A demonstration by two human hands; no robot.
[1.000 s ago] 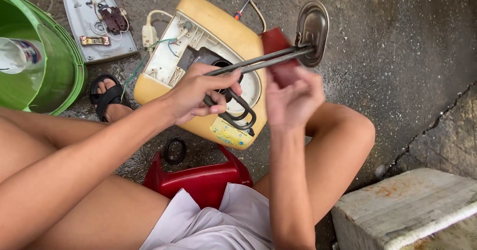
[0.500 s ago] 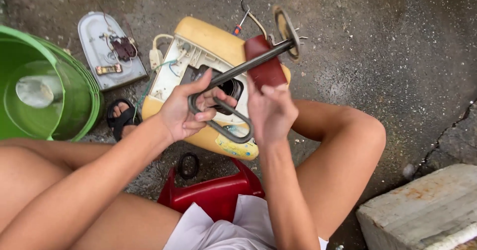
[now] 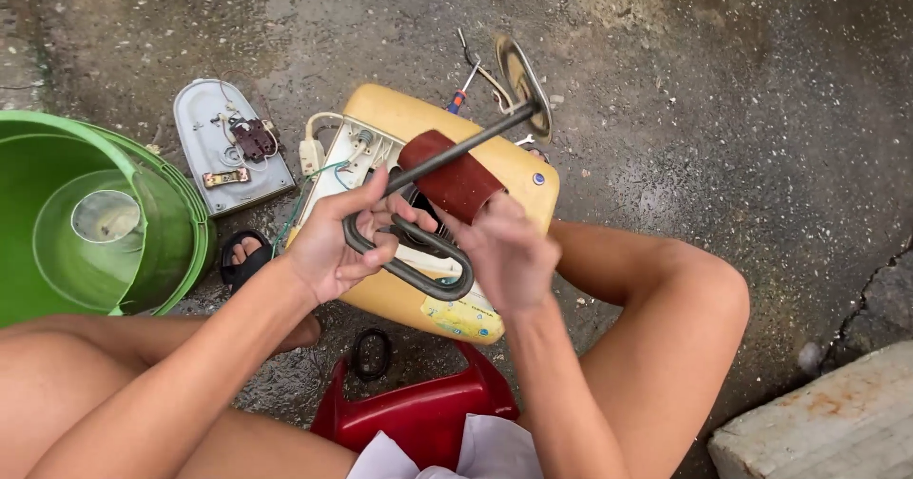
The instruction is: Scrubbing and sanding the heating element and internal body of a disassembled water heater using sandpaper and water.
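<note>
My left hand (image 3: 335, 241) grips the looped end of a dark metal heating element (image 3: 418, 274), whose rod runs up to a round metal flange (image 3: 525, 78). My right hand (image 3: 504, 251) holds a dark red pad (image 3: 455, 176) pressed against the rod. Both hands hover over a yellow water heater casing (image 3: 495, 170) lying open on the wet concrete, with white wiring inside.
A green plastic tub (image 3: 171, 241) holding a clear lid sits at left. A grey cover plate (image 3: 228, 151) lies beside it. I sit on a red stool (image 3: 418, 412). A black ring (image 3: 371, 353) and a screwdriver (image 3: 460, 94) lie on the ground. A concrete block (image 3: 818, 431) stands at lower right.
The view shifted left. The element has tilted so its flange points further up and away, and my right hand with the red pad has slid along the rod.
</note>
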